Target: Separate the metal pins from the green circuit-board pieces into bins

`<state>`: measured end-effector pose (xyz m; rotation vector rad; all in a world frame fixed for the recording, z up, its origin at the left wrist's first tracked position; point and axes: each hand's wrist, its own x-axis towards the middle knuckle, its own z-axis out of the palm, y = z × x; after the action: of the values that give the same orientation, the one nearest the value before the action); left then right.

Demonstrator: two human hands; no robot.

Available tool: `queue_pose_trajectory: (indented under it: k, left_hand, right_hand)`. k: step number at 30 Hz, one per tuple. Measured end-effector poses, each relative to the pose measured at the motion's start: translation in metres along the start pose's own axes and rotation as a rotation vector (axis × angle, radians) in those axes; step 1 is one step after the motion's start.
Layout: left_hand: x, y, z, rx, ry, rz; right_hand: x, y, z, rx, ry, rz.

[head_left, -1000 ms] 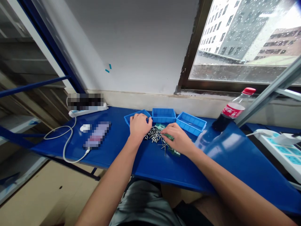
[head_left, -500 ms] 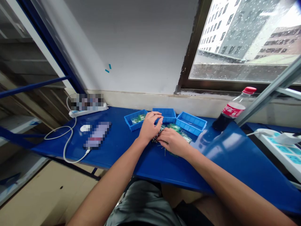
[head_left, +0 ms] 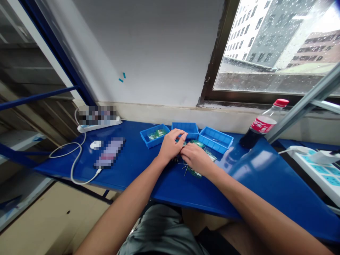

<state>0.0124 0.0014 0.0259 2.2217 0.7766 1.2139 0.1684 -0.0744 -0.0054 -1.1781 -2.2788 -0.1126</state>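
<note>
My left hand [head_left: 170, 144] and my right hand [head_left: 196, 157] meet over the blue table, fingertips nearly touching. The fingers of both are bent and closed; what lies between them is hidden and too small to name. Thin pin-like pieces [head_left: 185, 169] stick out under my right hand. Small green and clear packets [head_left: 210, 154] lie beside and beyond it. Behind my hands stand a left blue bin [head_left: 148, 144] with green and pale small things in it, a middle blue bin [head_left: 185, 126] and a right blue bin [head_left: 222, 146] with a little thin piece inside.
A cola bottle [head_left: 261, 124] stands at the right back by a metal bar. To the left are a blurred-out phone [head_left: 110, 152] on a white cable [head_left: 73, 166], a white mouse-like object [head_left: 96, 145] and a power strip [head_left: 99, 125]. Another power strip [head_left: 322, 173] lies at far right.
My left hand has shifted slightly right and down, its fingers now more bent. My right fingertips have moved up a little, covering the dark small pieces seen between the hands before.
</note>
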Motion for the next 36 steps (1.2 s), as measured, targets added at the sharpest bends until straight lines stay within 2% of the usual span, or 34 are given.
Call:
queue_pose_trajectory:
  k: [5,8,12,15,19,24,30,33,36]
  left_hand:
    - [0.001,0.003,-0.002,-0.082,-0.039,-0.046]
    - [-0.001,0.002,0.000,-0.143,-0.096,-0.076]
    - [-0.004,-0.002,0.006,-0.319,-0.201,-0.206]
    - [-0.006,-0.007,0.011,-0.435,-0.245,-0.243]
    - [-0.005,-0.011,0.014,-0.461,-0.199,-0.265]
    - [-0.005,-0.008,0.010,-0.342,-0.139,-0.234]
    - [-0.009,-0.003,0.007,-0.116,-0.214,-0.078]
    - [-0.009,-0.002,0.008,-0.114,-0.210,-0.073]
    - [-0.008,0.000,0.007,-0.143,-0.209,-0.097]
  right_hand:
    - [-0.001,0.003,-0.005,0.262,0.233,0.230]
    - [0.000,0.007,-0.009,0.326,0.365,0.359]
    - [-0.001,0.012,-0.016,0.356,0.502,0.484]
    - [-0.001,0.012,-0.018,0.383,0.530,0.497]
    - [0.000,0.011,-0.016,0.453,0.579,0.467]
    - [-0.001,0.013,-0.012,0.485,0.536,0.510]
    - [-0.002,0.017,-0.010,0.330,0.470,0.475]
    - [-0.002,0.017,-0.011,0.281,0.468,0.462]
    - [-0.001,0.015,-0.013,0.338,0.492,0.470]
